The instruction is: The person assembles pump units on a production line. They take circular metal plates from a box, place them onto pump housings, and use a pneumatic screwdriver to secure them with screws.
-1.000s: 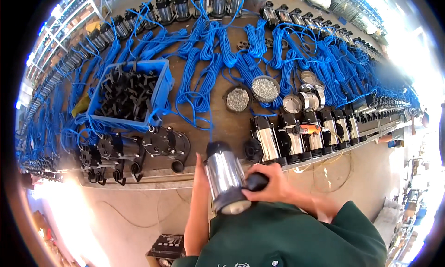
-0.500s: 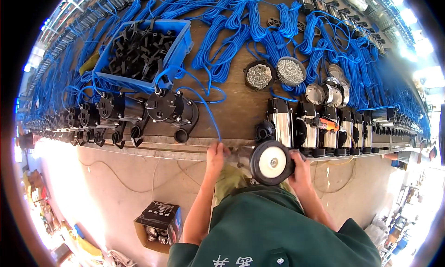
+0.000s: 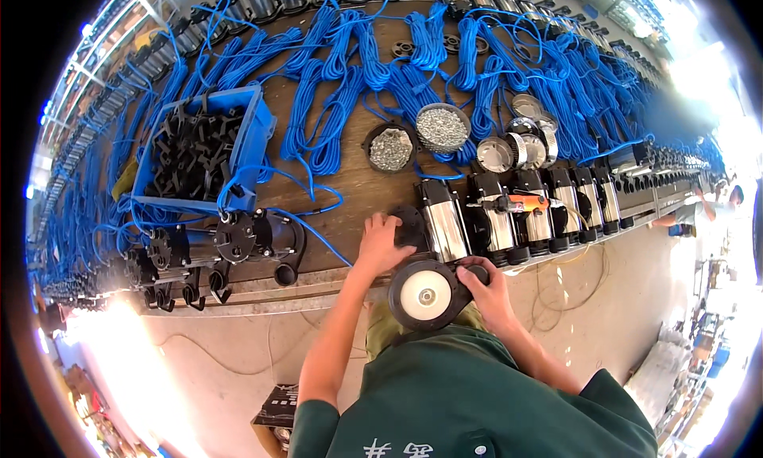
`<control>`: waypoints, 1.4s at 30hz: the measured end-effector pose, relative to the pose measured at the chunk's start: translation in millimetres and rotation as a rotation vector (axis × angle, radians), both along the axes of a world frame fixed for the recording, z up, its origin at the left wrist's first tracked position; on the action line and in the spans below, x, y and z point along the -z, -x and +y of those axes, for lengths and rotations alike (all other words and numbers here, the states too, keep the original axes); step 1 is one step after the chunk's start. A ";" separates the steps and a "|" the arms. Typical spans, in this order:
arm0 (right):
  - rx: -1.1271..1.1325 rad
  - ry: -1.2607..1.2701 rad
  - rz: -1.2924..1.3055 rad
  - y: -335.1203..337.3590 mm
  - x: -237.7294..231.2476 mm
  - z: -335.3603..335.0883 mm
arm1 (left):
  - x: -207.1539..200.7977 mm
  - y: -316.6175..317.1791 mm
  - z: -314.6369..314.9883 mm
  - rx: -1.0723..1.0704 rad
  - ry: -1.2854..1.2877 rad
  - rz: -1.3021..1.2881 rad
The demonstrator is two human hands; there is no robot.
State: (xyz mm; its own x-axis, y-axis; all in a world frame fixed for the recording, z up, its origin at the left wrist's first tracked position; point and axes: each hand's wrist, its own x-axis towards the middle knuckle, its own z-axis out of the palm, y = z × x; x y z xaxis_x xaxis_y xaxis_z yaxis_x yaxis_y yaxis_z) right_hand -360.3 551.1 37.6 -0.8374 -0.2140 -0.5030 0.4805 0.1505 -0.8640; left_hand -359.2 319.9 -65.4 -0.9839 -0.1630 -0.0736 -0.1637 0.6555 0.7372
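My right hand [image 3: 489,293] grips the black side outlet of a submersible pump [image 3: 427,296]. The pump lies at the bench's front edge, its round end with a white impeller disc facing up toward me. My left hand [image 3: 381,242] reaches onto the bench, thumb and fingers apart around the left edge of a black round cover [image 3: 410,226]. Whether the fingertips press on that cover is hard to tell. Right beside the cover lies a shiny metal pump body [image 3: 447,229]. The pump's far end is hidden under its impeller end.
An orange power tool [image 3: 526,203] rests across a row of metal pumps at right. Two bowls of small metal parts [image 3: 443,128] [image 3: 390,148] stand behind. A blue crate [image 3: 258,124] holds black parts. Blue cable bundles [image 3: 342,124] cover the back; black-ended pumps [image 3: 236,237] line the left.
My left hand has left the blue cable and moved right and up to the black cover. The pump in my right hand has tilted further, its white disc facing up. The view has shifted.
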 end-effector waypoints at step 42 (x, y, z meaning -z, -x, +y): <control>-0.337 -0.126 0.340 15.2 -20.9 24.2 | -136.6 -86.3 83.7 -0.029 0.090 0.376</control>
State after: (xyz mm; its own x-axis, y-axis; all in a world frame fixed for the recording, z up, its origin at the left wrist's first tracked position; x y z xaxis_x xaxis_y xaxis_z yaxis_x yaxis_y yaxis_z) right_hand -375.4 575.3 58.5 -0.8531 -0.4565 -0.2528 0.0812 0.3624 -0.9285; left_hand -272.9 403.6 71.2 -0.9345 -0.1803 0.3070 0.0875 0.7195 0.6889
